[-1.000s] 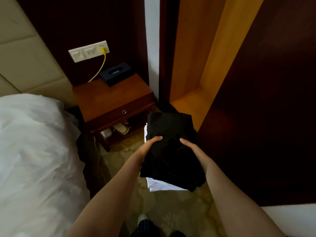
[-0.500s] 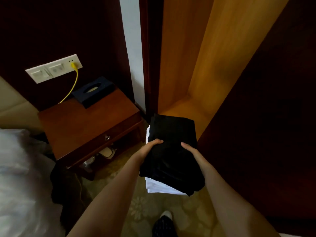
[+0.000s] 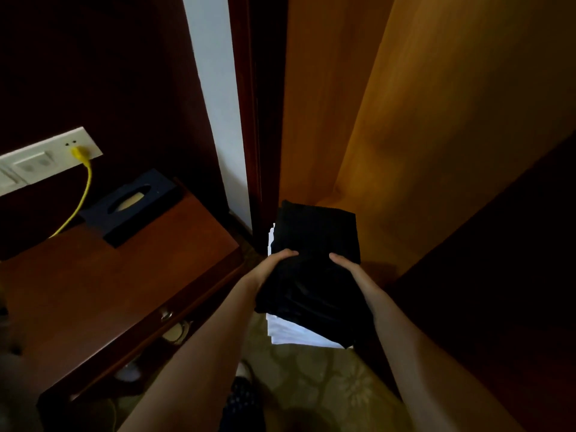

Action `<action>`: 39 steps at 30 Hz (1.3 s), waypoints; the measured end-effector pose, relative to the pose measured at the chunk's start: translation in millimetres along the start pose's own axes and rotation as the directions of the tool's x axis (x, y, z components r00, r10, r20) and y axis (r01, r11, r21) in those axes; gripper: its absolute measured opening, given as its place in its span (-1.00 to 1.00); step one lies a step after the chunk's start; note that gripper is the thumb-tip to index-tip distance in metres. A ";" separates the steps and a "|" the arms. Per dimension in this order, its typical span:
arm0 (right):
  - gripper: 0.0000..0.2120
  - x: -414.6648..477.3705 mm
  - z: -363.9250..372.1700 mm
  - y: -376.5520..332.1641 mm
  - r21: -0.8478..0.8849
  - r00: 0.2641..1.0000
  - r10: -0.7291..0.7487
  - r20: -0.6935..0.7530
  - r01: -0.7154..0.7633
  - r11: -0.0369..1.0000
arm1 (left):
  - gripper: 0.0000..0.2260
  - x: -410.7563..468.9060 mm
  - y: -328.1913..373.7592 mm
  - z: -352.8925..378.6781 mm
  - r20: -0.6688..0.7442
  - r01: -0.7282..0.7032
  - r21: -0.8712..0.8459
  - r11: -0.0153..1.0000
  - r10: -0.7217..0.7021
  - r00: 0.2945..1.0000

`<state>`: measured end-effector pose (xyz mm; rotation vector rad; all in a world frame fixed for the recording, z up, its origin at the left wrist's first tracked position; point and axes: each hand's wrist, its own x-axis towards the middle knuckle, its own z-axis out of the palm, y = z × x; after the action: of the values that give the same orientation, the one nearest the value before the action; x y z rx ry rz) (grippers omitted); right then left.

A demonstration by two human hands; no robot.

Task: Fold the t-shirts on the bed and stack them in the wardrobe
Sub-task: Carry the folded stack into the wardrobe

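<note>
Left hand (image 3: 278, 260) and right hand (image 3: 347, 268) grip opposite sides of the folded t-shirts (image 3: 316, 238), whose long axis points straight ahead at the wardrobe shelf (image 3: 380, 238) just beyond; neither hand is nearer

Two bare forearms show: the left forearm (image 3: 199, 347) enters at about seven o'clock and the right forearm (image 3: 414, 347) at about five o'clock. Both are uncovered along their whole visible length, slim and tapering to narrow wrists. The left hand (image 3: 274, 265) and the right hand (image 3: 349, 268) are bare too. At six o'clock lies dark fabric with fine pale dots (image 3: 241, 403), likely a trouser leg. Just above it is a pale toe tip (image 3: 244, 369), too dim to tell foot from shoe.
</note>
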<state>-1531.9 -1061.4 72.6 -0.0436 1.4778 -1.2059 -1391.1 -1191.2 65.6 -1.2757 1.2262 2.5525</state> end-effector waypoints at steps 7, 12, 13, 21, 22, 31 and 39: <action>-0.69 87.9 5.7 -40.4 0.054 0.998 -0.031 -0.058 0.034 0.998 | -0.86 99.5 61.1 -35.5 0.014 -0.043 0.080 0.996 0.042 0.999; -0.77 148.2 -9.6 -42.4 0.166 0.997 -0.052 -0.049 0.060 0.984 | -0.56 172.7 76.3 -50.2 0.048 -0.055 0.165 0.985 0.047 0.998; -0.74 160.5 -13.7 -42.2 0.158 0.997 -0.058 -0.058 0.066 0.985 | -0.68 187.6 75.9 -52.7 0.061 -0.066 0.180 0.982 0.056 0.997; -0.66 286.5 -61.8 -9.1 0.131 0.991 -0.072 -0.113 0.087 0.987 | -0.84 334.7 41.1 -75.9 0.054 -0.102 0.137 0.985 0.096 0.994; -0.65 304.3 -68.2 -4.1 0.123 0.990 -0.079 -0.119 0.094 0.988 | -0.81 356.4 35.7 -80.1 0.052 -0.123 0.134 0.983 0.117 0.992; -0.75 421.0 -116.2 30.6 0.057 0.988 -0.096 -0.121 0.104 0.993 | -0.24 504.7 -4.9 -111.1 0.049 -0.230 0.183 0.956 0.225 0.973; -0.78 467.6 -156.7 1.1 0.087 0.986 -0.135 -0.094 0.144 0.986 | -0.34 558.6 20.3 -82.9 0.074 -0.205 0.217 0.954 0.193 0.978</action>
<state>-1803.1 -1252.2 -292.5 -0.0316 1.5125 -1.4047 -1713.3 -1424.9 -335.5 -1.0834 1.6537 2.4637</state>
